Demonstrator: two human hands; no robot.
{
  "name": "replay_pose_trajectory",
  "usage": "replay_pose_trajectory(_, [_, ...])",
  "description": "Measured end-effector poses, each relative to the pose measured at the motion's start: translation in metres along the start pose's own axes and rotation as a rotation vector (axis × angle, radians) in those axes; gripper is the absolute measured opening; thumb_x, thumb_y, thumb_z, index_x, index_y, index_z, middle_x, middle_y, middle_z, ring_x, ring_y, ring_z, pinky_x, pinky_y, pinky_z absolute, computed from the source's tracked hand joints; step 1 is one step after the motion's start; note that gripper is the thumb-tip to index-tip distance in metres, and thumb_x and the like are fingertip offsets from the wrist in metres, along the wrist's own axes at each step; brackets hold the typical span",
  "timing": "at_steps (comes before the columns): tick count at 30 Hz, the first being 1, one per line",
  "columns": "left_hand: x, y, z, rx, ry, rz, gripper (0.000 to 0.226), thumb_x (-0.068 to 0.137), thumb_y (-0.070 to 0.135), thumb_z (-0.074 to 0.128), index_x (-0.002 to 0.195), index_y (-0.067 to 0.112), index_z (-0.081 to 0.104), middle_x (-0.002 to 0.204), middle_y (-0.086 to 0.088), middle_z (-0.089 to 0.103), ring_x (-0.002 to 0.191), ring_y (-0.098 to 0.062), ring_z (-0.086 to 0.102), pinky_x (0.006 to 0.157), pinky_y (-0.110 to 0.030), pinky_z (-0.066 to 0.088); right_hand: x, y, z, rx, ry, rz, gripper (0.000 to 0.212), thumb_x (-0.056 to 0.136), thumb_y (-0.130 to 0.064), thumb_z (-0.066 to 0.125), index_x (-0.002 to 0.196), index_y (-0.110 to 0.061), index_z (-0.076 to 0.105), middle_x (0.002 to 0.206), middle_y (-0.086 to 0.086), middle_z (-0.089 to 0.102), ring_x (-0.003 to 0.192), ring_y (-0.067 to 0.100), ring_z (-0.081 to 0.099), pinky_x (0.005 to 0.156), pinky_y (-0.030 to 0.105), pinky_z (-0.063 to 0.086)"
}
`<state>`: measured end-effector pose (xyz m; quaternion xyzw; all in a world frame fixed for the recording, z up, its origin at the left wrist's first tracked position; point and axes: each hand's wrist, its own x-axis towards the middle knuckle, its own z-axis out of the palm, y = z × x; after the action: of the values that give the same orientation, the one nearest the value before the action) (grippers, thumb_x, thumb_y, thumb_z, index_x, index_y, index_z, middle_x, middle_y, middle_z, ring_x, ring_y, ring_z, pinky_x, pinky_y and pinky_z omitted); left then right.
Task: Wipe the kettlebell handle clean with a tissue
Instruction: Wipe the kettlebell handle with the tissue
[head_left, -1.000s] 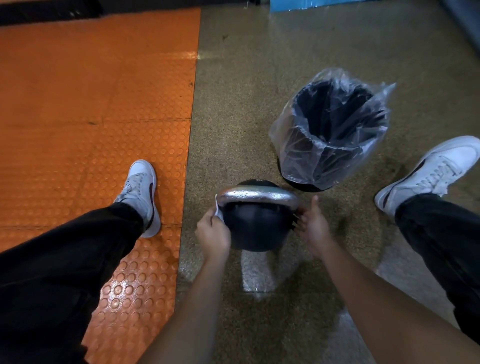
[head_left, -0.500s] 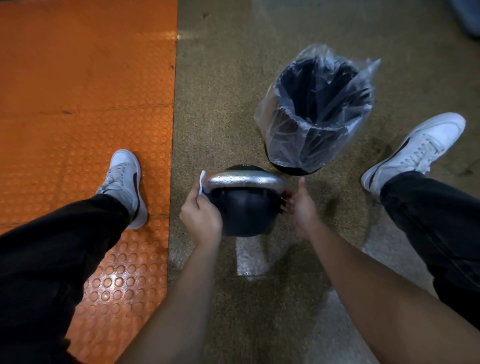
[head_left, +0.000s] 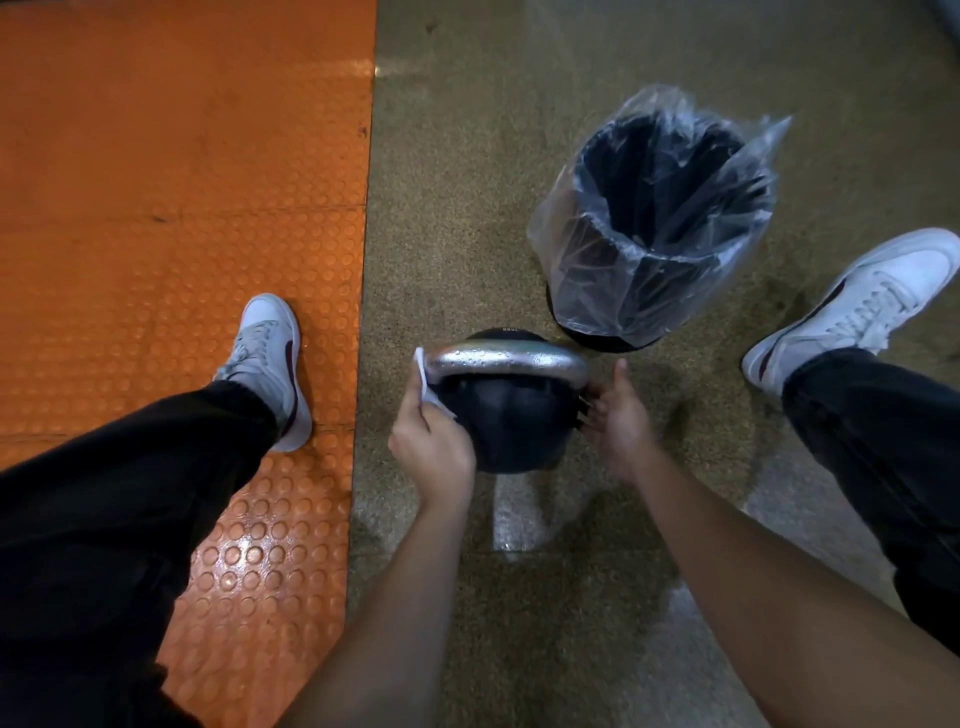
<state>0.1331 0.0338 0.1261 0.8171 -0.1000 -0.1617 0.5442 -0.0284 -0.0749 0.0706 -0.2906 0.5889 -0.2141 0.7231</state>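
Kettlebell handle (head_left: 506, 358), tissue (head_left: 423, 382) in left hand (head_left: 431, 452) at its left edge.

1. The floor (head_left: 467, 156) is speckled tan, glossy near the bottom.
2. An orange studded mat (head_left: 182, 182) covers its left side.
3. A black kettlebell (head_left: 509, 415) stands on the tan part.
4. A plastic-lined black bin (head_left: 660, 228) stands just behind the kettlebell.
5. One white shoe (head_left: 270, 358) rests on the mat, another shoe (head_left: 862, 301) on the tan floor.
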Motion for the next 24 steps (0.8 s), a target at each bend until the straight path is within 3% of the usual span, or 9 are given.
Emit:
replay_pose_trajectory(4, [0.009,-0.012,0.003,0.041,-0.032,-0.121,0.044,0.093,0.004,0.044,0.129,0.015,0.068,0.123,-0.004,0.070,0.116,-0.023,0.063,0.100,-0.027,0.044,0.001,0.000,0.001,0.024,-0.015,0.007,0.076,0.100,-0.065,0.027,0.140,-0.006,0.053,0.144,0.014,0.055,0.134,0.030,0.050,0.113,0.044,0.039])
replay_pose_trajectory(9, [0.018,-0.002,0.001,-0.009,-0.069,0.020,0.052,0.088,0.008,0.040,0.125,0.028,0.070,0.121,0.007,0.072,0.116,-0.012,0.064,0.104,-0.029,0.047,-0.001,-0.003,0.002,0.008,-0.007,-0.001,0.075,0.099,-0.069,0.026,0.135,-0.012,0.059,0.142,0.012,0.058,0.128,0.028,0.054,0.111,0.045,0.040])
replay_pose_trajectory(15, [0.022,-0.012,0.003,0.110,-0.107,-0.186,0.044,0.093,0.004,0.042,0.128,0.013,0.067,0.123,-0.008,0.070,0.117,-0.029,0.061,0.105,-0.038,0.045,-0.002,-0.003,0.001,0.023,-0.028,-0.003,0.076,0.101,-0.065,0.024,0.142,-0.006,0.052,0.145,0.015,0.054,0.134,0.030,0.050,0.109,0.042,0.040])
replay_pose_trajectory(17, [0.029,-0.002,0.001,0.111,-0.117,-0.127,0.043,0.091,0.002,0.042,0.122,0.012,0.070,0.117,-0.008,0.072,0.113,-0.028,0.062,0.103,-0.039,0.047,-0.002,-0.003,0.000,0.022,-0.031,0.002,0.077,0.100,-0.066,0.025,0.139,-0.008,0.055,0.144,0.015,0.056,0.131,0.029,0.052,0.112,0.044,0.039])
replay_pose_trajectory(20, [0.019,0.000,-0.004,0.074,-0.085,0.010,0.049,0.090,0.001,0.042,0.125,0.021,0.070,0.120,0.003,0.072,0.112,-0.014,0.062,0.103,-0.028,0.046,-0.002,-0.004,0.001,0.009,-0.012,-0.013,0.073,0.101,-0.064,0.024,0.137,-0.009,0.056,0.142,0.013,0.058,0.126,0.026,0.054,0.106,0.041,0.042])
replay_pose_trajectory(24, [0.002,-0.017,0.000,0.077,-0.064,-0.140,0.047,0.092,0.008,0.043,0.132,0.020,0.065,0.124,-0.004,0.070,0.116,-0.027,0.062,0.104,-0.041,0.048,-0.003,-0.002,0.001,0.002,-0.024,0.001,0.075,0.101,-0.065,0.024,0.142,-0.008,0.052,0.146,0.013,0.054,0.133,0.030,0.050,0.103,0.040,0.041])
